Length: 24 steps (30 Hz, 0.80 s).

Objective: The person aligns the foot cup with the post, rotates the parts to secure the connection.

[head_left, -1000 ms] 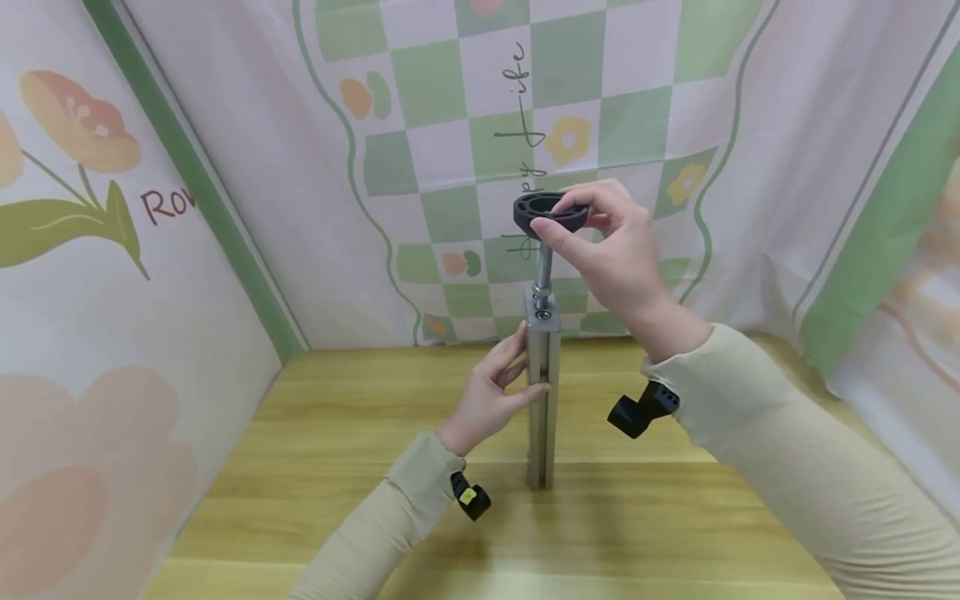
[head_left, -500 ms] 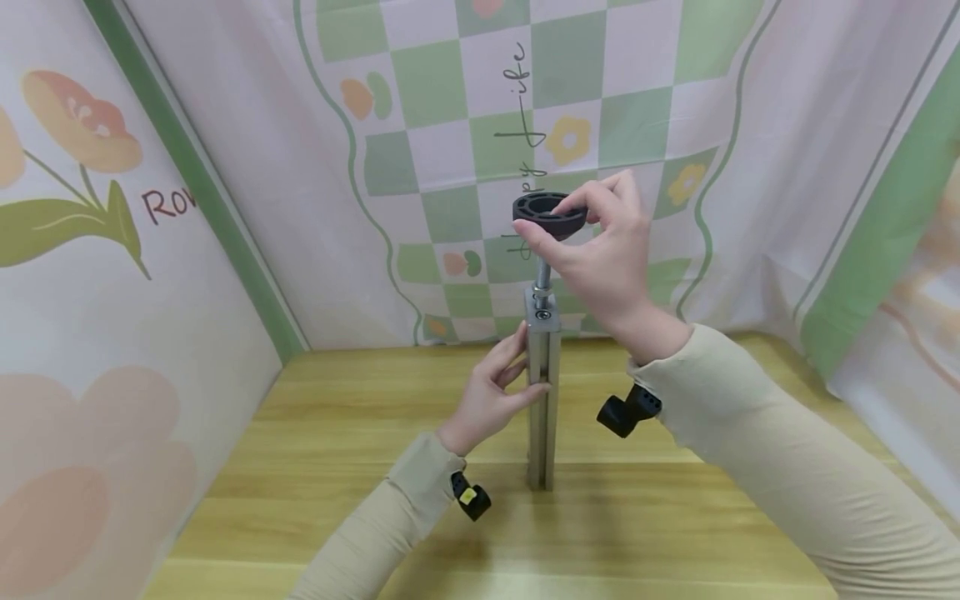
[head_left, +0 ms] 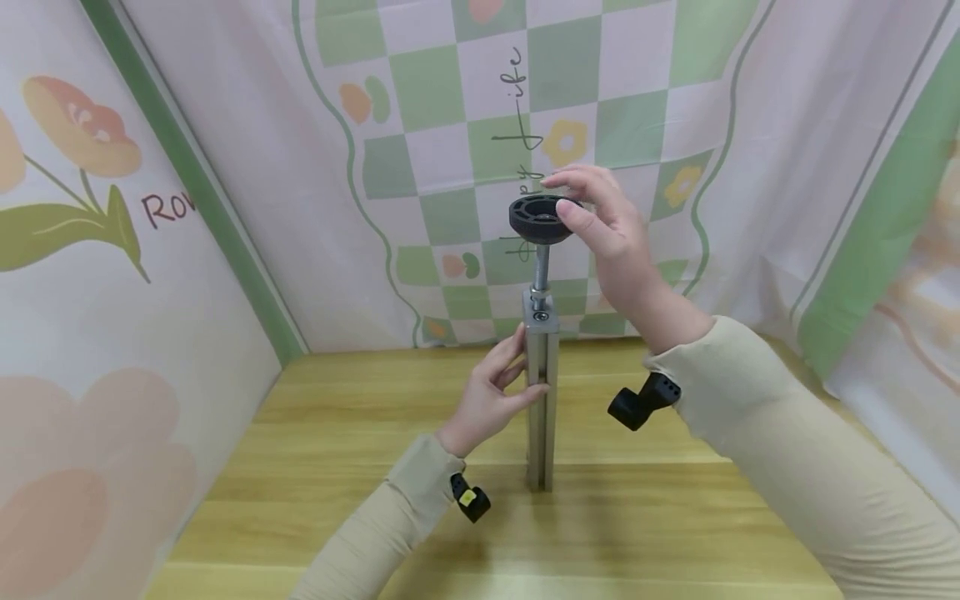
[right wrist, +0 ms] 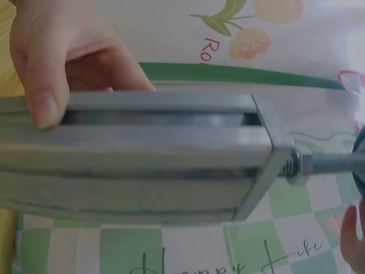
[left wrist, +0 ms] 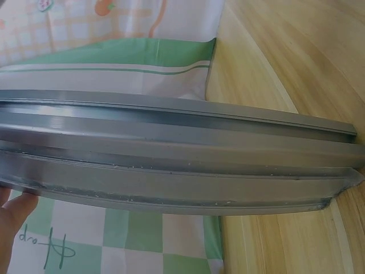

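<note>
An aluminium profile [head_left: 542,417] stands upright on the wooden table, its long slots facing outward. My left hand [head_left: 489,400] grips its upper part from the left, thumb [right wrist: 45,105] over a slot. On its top is an end plate [right wrist: 275,128], from which a threaded rod [right wrist: 336,164] with a nut [right wrist: 306,164] rises. The rod carries a black round levelling foot [head_left: 534,221] with a ribbed, hollow face turned up. My right hand [head_left: 618,233] holds the foot's right rim, thumb at the near side; the finger contact behind is partly hidden.
The wood-grain table [head_left: 360,400] extends around the profile. Printed fabric [head_left: 427,150] hangs close behind it, with a further fabric wall [head_left: 97,317] on the left. Black wrist cameras [head_left: 643,402] stick out from both sleeves.
My right hand first turned the thumb leftward along the foot's near rim. Then it swung back right, and the thumb now sits at the right rim. The left hand has kept still.
</note>
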### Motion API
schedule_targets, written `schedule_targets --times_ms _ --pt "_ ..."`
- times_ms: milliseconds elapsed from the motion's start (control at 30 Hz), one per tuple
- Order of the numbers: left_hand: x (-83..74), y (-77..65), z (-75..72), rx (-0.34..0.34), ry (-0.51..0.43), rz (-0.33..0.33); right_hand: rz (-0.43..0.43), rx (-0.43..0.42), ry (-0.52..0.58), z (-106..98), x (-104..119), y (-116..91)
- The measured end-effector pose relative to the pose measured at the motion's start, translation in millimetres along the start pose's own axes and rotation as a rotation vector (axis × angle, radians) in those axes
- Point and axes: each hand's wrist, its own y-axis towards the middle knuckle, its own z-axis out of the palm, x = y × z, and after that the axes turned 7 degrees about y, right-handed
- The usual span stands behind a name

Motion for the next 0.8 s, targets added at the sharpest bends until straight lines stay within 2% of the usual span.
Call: schedule_targets --times_ms 167,367,800 --pt "-0.6 -0.7 0.0 -0.002 0.001 -0.002 0.071 0.153 0.189 -6.2 -3.4 2.9" --pt "-0.2 -1.2 0.1 0.000 0.004 -0.001 0.059 0.244 0.350 -10.0 -12.7 3.6" --pt "-1.0 -0.1 -0.8 -0.009 0.017 0.003 0.074 0.261 0.309 -17.4 -14.4 5.7"
